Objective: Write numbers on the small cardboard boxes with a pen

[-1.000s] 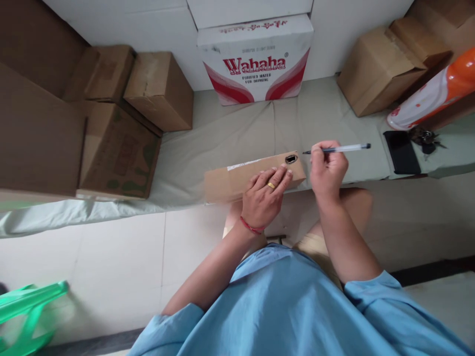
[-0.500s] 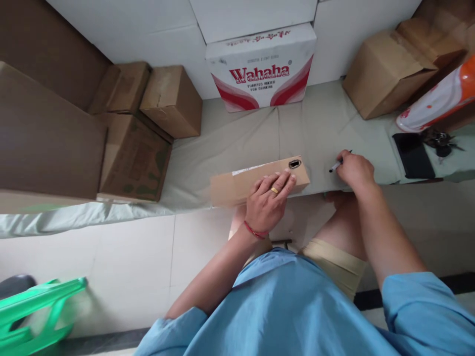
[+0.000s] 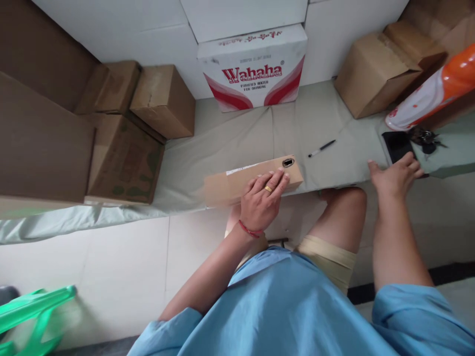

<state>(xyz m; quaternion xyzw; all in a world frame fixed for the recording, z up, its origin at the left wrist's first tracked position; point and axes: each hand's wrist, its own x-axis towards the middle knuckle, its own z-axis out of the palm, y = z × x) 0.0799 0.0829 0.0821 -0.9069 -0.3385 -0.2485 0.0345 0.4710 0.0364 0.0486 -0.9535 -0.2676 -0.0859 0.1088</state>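
My left hand [image 3: 261, 199] lies flat on a long narrow cardboard box [image 3: 237, 183], its fingertips beside a dark oval hole [image 3: 288, 162] near the box's right end. To the right of the box a pen [image 3: 321, 149] rests on the cloth. My right hand [image 3: 395, 174] is farther right, with thumb and fingers spread around the near end of a black phone [image 3: 398, 142]; it does not grip it. Keys [image 3: 426, 139] lie just beyond the phone.
A white and red carton [image 3: 256, 74] stands at the back of the cloth-covered table [image 3: 218, 143]. Brown boxes [image 3: 165, 101] stand at the left, and another brown box [image 3: 374, 74] and an orange and white package [image 3: 426, 94] at the right. A green stool [image 3: 37, 309] is on the floor.
My right hand has let go of the pen, which now lies on the cloth, and has moved right to the phone, its fingers opened. My left hand still rests on the box.
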